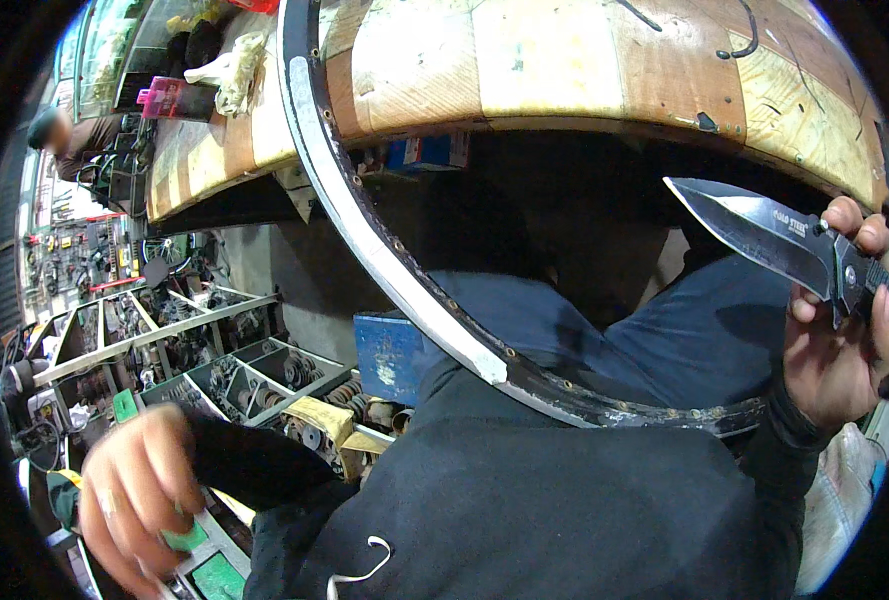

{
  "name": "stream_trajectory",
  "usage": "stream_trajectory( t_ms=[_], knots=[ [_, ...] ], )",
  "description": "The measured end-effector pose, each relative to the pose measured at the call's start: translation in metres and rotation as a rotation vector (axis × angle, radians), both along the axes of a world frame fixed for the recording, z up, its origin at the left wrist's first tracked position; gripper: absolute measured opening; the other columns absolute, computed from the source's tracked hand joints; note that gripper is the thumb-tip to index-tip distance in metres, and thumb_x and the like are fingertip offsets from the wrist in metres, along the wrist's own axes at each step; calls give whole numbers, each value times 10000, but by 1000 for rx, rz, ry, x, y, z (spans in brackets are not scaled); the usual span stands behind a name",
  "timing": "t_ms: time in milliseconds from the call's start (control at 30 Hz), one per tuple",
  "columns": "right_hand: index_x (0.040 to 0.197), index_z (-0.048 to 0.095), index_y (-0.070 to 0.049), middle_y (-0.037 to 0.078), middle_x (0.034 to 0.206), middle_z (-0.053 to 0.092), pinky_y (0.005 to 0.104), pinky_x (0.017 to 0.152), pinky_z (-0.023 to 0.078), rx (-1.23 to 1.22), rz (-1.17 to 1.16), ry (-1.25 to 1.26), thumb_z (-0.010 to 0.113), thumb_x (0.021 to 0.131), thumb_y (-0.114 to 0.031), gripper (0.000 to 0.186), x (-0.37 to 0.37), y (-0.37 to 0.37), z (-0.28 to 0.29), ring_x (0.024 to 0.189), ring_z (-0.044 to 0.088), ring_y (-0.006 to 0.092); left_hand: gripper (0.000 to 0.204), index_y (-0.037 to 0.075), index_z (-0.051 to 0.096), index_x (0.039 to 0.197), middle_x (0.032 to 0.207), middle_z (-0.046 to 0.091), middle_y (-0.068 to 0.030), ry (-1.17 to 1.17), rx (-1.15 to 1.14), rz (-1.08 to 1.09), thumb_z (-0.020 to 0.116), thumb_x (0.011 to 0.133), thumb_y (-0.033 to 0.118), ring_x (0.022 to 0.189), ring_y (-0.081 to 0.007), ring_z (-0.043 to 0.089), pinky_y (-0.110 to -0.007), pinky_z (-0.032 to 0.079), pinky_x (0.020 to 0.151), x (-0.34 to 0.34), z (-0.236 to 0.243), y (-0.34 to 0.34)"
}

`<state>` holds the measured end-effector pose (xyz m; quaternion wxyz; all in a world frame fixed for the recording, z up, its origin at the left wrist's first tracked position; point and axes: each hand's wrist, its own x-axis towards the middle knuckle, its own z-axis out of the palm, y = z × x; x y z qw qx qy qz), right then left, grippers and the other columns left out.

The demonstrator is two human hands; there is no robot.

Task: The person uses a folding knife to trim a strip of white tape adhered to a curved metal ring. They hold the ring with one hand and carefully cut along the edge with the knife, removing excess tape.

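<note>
A folding knife [764, 228] with its dark blade out is gripped by the handle in my right hand [832, 340], at the right of the view. The blade points left, toward the workbench edge. A black wheel rim [434, 295] leans from the bench top down across my lap, its lower end passing near my right wrist. Along part of the rim runs a white band [404, 285]. At the lower left my left hand [142, 490] hangs blurred, fingers loosely apart and holding nothing visible. A thin curled white strip [369, 562] lies on my dark top.
The patchwork wooden workbench [544, 60] curves ahead, with a pink-and-dark box [176, 100] and a crumpled pale bag [236, 75] on its left. Metal trays of parts [254, 385] stand at left, beside a blue box [386, 358]. Another person [89, 135] is at far left.
</note>
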<state>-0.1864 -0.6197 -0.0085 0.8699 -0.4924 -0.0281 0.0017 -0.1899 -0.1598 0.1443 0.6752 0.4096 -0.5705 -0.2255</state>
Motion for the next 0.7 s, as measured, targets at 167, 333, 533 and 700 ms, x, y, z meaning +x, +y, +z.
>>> stream_trajectory(
  t_ms=[167,333,533,700],
  knots=[
    [1296,394,20,254,1337,426,288,703,600,-36,9,-48,494,988,-265,431,1,4,-8,925,664,265,263,32,553,1236,1018,636,-146,196,341,908,547,997,143,864,-163,616,-273,505,738,3,-51,48],
    [1248,404,11,241,1265,459,280,650,605,-61,4,-48,537,968,-290,432,7,10,-7,855,680,270,309,-46,530,1266,1093,622,-105,62,583,1791,535,992,98,913,-131,582,-260,476,830,1,-68,60],
    [1186,397,-12,185,1179,450,250,596,583,-85,-39,-9,596,926,-289,428,2,8,-9,887,648,243,426,-81,463,1348,1291,562,-168,-153,391,1639,520,972,111,1057,-177,594,-320,479,925,40,-49,50],
    [1163,404,-26,173,1158,447,261,587,581,-102,-33,1,588,917,-306,416,6,9,-7,889,644,247,393,-67,514,1315,1292,564,-159,-397,636,1787,537,990,153,1063,-187,594,-335,491,898,61,-28,37]
  ],
)
